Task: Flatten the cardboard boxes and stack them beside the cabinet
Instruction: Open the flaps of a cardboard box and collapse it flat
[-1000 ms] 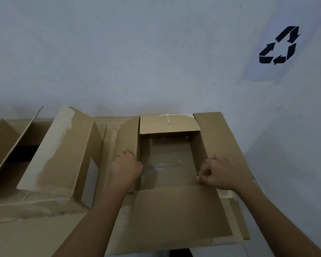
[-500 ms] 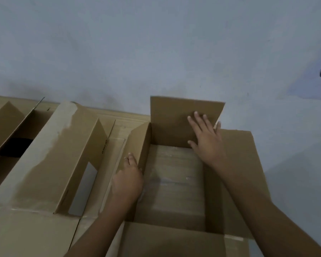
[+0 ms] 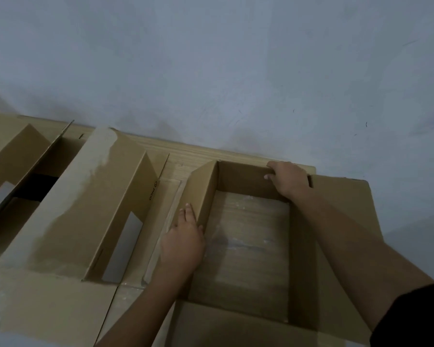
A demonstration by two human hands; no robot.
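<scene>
An open brown cardboard box (image 3: 251,246) stands in front of me on a wooden surface, its flaps spread out and its inside empty. My left hand (image 3: 183,241) lies flat against the outside of the box's left wall, fingers pointing away from me. My right hand (image 3: 288,180) grips the top edge of the far wall near the back right corner, fingers curled over it. The right flap (image 3: 346,216) lies folded outward and the near flap (image 3: 248,329) lies flat toward me.
A second cardboard box (image 3: 90,206) sits tilted just left of mine, with a pale worn patch on its top. More cardboard (image 3: 8,156) stands at the far left. A pale wall (image 3: 211,71) rises right behind the wooden surface (image 3: 186,156).
The far flap that stood upright under my right palm is now down behind the box, and my right hand has closed over the far wall's edge. The view has moved closer.
</scene>
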